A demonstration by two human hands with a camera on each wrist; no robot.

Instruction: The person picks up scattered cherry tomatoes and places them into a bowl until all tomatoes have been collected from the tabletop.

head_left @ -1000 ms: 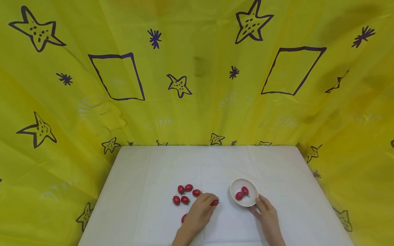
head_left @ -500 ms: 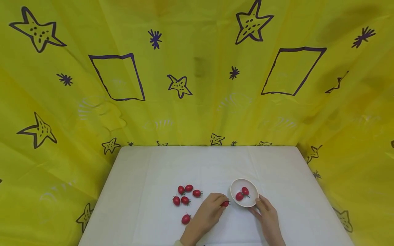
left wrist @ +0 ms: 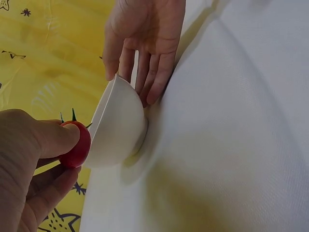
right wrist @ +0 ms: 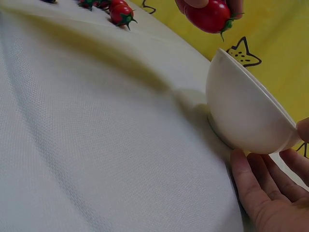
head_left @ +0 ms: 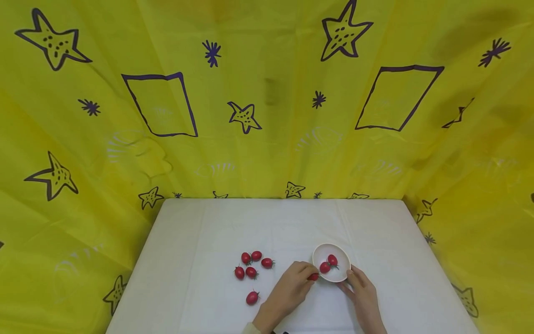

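Note:
My left hand (head_left: pixel 293 286) pinches a cherry tomato (left wrist: pixel 77 147) with a green stem between thumb and fingers, at the near left rim of a small white bowl (right wrist: pixel 244 104). In the right wrist view that tomato hangs just above the rim. My right hand (head_left: pixel 362 294) grips the bowl from its right side, thumb at the rim and fingers beneath, by the foot. Inside the bowl lie two cherry tomatoes (head_left: pixel 332 260), seen in the head view; the wrist views hide them behind the wall.
Left of the hands, several loose cherry tomatoes (head_left: pixel 251 272) lie grouped on the white tablecloth (head_left: pixel 200 232). A single tomato (head_left: pixel 252 298) lies nearer the front, close to my left forearm. A yellow curtain (head_left: pixel 267 157) with drawn stars surrounds the table's back and sides.
My left hand has carried its cherry tomato rightward to the bowl's rim, uncovering the front tomato on the cloth. My right hand and the bowl have stayed in place.

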